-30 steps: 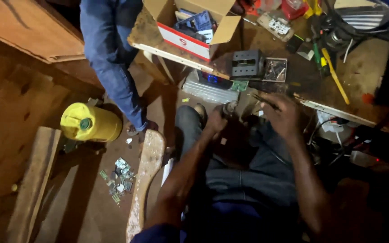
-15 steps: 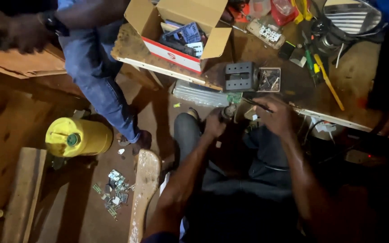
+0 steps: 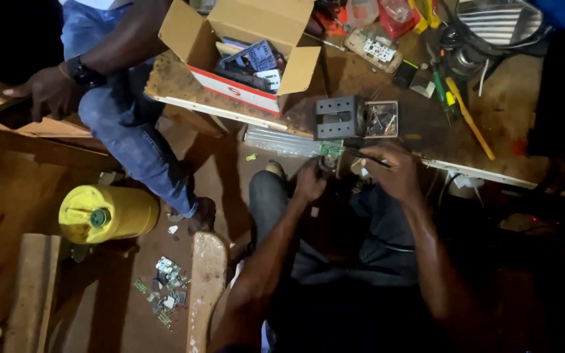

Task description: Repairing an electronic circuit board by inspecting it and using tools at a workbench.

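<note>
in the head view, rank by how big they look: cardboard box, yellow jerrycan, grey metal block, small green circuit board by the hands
Largest to smallest:
1. cardboard box
2. yellow jerrycan, though it sits lower, on the floor, so farther from the camera
3. grey metal block
4. green circuit board, clearly the smallest

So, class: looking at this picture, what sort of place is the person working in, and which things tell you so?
Probably a small electronics repair workshop. The worn wooden workbench is strewn with screwdrivers, a cardboard box holds parts, and scrap circuit boards lie on the floor.
</note>
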